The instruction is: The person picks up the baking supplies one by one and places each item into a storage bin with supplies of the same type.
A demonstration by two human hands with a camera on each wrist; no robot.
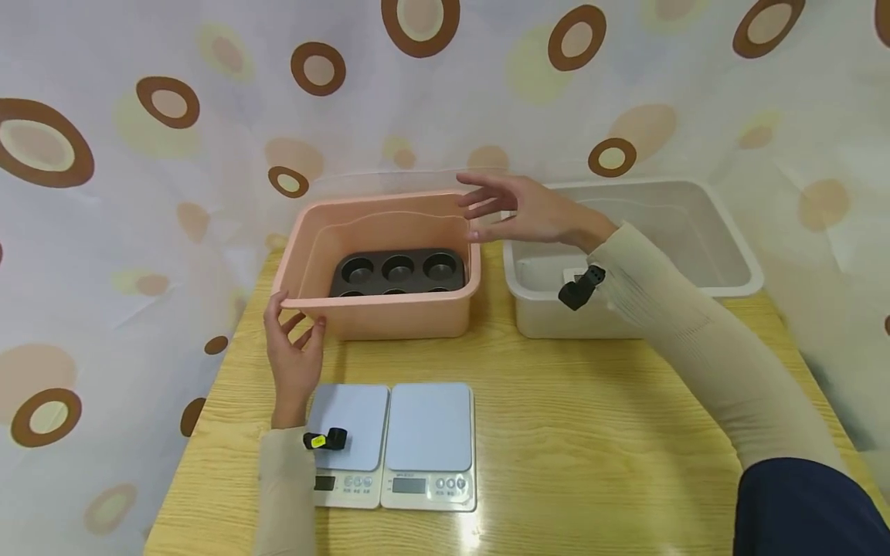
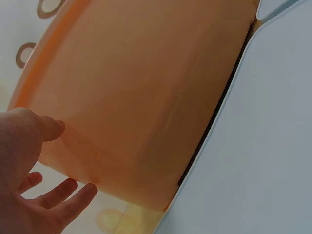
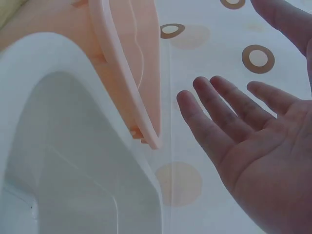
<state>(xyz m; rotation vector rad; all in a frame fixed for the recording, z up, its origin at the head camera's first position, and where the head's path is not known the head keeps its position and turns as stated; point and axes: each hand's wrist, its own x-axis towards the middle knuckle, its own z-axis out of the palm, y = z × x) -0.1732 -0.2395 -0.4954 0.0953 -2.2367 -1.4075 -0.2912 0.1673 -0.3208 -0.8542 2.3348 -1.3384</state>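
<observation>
A pink plastic bin (image 1: 389,318) stands at the left of the table, with a dark muffin tin (image 1: 420,266) lying inside it. My left hand (image 1: 295,364) is at the bin's front left corner, fingers spread and the thumb in front of the wall. In the left wrist view the thumb (image 2: 51,127) lies close to the bin's outer wall; firm contact is hard to tell. My right hand (image 1: 531,208) hovers by the pink bin's right end, fingers apart and holding nothing. Its bare palm (image 3: 273,161) shows in the right wrist view.
To the right stands a white bin (image 1: 749,266) with a small white object (image 1: 573,274) partly hidden inside. Two kitchen scales (image 1: 348,425) (image 1: 429,428) lie side by side in front of the pink bin. A patterned sheet (image 1: 445,108) hangs behind the wooden table (image 1: 591,432).
</observation>
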